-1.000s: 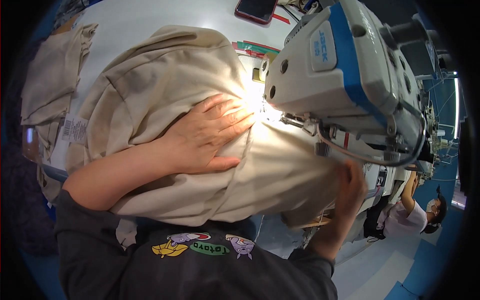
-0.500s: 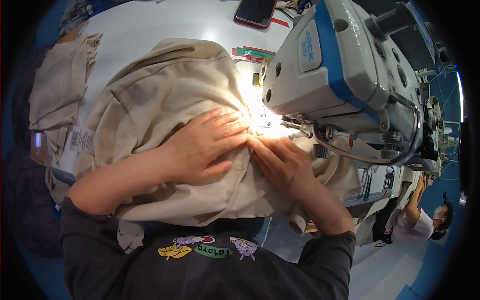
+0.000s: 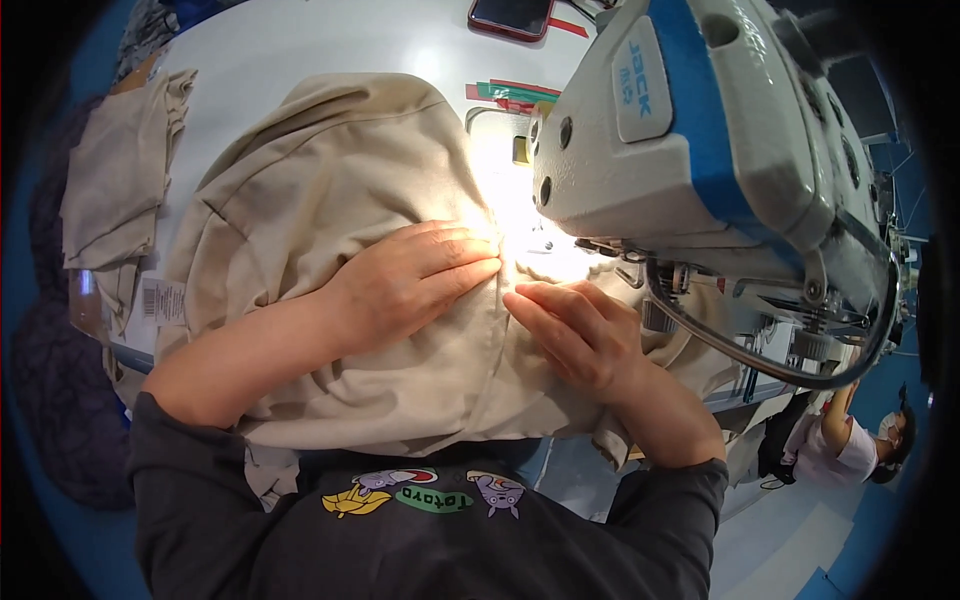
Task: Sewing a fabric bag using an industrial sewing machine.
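A large piece of beige fabric (image 3: 320, 180) lies bunched across the table, with a seam running down its middle. My left hand (image 3: 410, 275) rests on the cloth left of that seam, fingers pressed together and tips gripping the fabric at the seam's edge; its thumb is hidden. Just right of the seam, my right hand (image 3: 580, 325) is closed, its thumb and fingertips pinching the cloth. Beyond both hands stands a white and blue sewing machine (image 3: 690, 130), its lamp glaring over the stitching area. The glare hides the needle and presser foot.
Folded beige pieces (image 3: 125, 175) lie at the table's left edge, near a white label (image 3: 163, 302). Red and green strips (image 3: 510, 95) and a phone (image 3: 510, 15) are at the back. A masked co-worker (image 3: 840, 445) sits far right.
My left thumb, stretched out before, is now tucked out of sight. My right hand has shifted slightly down and right, parting its fingertips from the left hand's. The machine appears farther right.
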`<state>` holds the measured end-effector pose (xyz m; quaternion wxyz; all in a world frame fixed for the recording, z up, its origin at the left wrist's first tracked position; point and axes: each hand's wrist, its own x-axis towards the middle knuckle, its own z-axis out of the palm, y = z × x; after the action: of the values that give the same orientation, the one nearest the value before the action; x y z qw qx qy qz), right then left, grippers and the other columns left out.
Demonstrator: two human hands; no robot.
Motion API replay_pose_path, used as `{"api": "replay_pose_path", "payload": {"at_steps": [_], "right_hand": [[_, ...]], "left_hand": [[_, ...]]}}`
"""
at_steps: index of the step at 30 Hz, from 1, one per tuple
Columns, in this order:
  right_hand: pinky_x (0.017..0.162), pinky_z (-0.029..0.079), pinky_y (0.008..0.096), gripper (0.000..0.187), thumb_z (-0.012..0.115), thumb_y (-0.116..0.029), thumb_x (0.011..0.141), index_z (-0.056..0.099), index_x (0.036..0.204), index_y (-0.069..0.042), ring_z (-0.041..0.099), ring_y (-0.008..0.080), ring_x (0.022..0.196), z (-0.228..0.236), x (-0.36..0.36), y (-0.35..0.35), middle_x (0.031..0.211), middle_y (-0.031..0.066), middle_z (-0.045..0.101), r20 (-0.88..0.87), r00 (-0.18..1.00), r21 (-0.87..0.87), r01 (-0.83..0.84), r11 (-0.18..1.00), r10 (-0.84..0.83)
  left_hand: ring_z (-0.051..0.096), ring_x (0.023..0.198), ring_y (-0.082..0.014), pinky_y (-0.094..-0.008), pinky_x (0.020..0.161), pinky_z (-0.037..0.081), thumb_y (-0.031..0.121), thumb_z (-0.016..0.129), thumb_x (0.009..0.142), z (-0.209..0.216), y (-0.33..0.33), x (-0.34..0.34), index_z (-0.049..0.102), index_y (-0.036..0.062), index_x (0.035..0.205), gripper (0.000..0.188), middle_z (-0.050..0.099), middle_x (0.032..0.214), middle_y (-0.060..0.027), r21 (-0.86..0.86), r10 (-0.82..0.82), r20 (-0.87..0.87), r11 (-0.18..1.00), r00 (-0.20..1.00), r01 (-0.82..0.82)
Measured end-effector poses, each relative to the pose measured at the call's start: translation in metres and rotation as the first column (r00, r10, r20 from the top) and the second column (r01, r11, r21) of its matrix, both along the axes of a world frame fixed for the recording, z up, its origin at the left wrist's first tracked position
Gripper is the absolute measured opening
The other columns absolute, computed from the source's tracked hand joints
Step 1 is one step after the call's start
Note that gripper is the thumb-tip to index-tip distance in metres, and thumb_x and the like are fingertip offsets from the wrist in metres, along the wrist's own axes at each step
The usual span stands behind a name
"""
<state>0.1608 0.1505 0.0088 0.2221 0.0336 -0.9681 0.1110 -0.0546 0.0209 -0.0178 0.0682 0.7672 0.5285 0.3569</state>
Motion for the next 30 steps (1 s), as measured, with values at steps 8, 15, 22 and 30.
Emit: {"api": "replay_pose_path", "payload": {"at_steps": [8, 15, 22, 30], "right_hand": [[0.077, 0.054, 0.0315, 0.033, 0.072, -0.004, 0.072, 0.069, 0.105, -0.004, 0.066, 0.0211, 0.092, 0.003, -0.002, -0.004, 0.105, 0.0071, 0.069, 0.084, 0.991, -0.039, 0.107, 0.994, -0.103], [0.076, 0.055, 0.0324, 0.031, 0.072, -0.003, 0.073, 0.07, 0.104, -0.004, 0.065, 0.0232, 0.089, 0.003, -0.002, -0.009, 0.101, 0.0071, 0.069, -0.017, 0.995, 0.005, 0.096, 0.995, -0.096], [0.075, 0.056, 0.0306, 0.029, 0.074, -0.007, 0.077, 0.07, 0.105, -0.004, 0.067, 0.0207, 0.086, 0.003, -0.001, -0.012, 0.1, 0.0057, 0.07, 0.047, 0.987, -0.03, 0.152, 0.988, -0.151], [0.083, 0.054, 0.0283, 0.035, 0.069, -0.01, 0.073, 0.07, 0.108, -0.003, 0.066, 0.0193, 0.097, 0.004, 0.008, -0.014, 0.109, 0.0072, 0.07, 0.084, 0.989, 0.108, 0.115, 0.987, -0.124]], "left_hand": [[0.049, 0.126, -0.0245, -0.0414, 0.107, 0.038, 0.026, 0.063, 0.086, 0.012, -0.007, 0.001, 0.055, 0.0059, 0.129, 0.048, 0.055, 0.134, -0.0078, -0.169, -0.005, -0.171, 0.985, 0.985, -0.025], [0.043, 0.131, -0.0229, -0.0467, 0.113, 0.03, 0.037, 0.069, 0.08, 0.017, -0.003, 0.01, 0.054, 0.0081, 0.13, 0.06, 0.052, 0.136, -0.0064, -0.193, -0.08, -0.284, 0.981, 0.955, 0.025], [0.044, 0.13, -0.0253, -0.0476, 0.114, 0.028, 0.035, 0.066, 0.083, 0.014, -0.005, 0.007, 0.052, 0.0084, 0.133, 0.058, 0.052, 0.135, -0.008, -0.244, -0.085, -0.138, 0.969, 0.987, 0.049], [0.045, 0.129, -0.0244, -0.0493, 0.113, 0.029, 0.038, 0.067, 0.082, 0.015, -0.001, 0.01, 0.051, 0.0086, 0.135, 0.063, 0.051, 0.135, -0.0074, -0.196, -0.08, -0.193, 0.98, 0.978, 0.041]]}}
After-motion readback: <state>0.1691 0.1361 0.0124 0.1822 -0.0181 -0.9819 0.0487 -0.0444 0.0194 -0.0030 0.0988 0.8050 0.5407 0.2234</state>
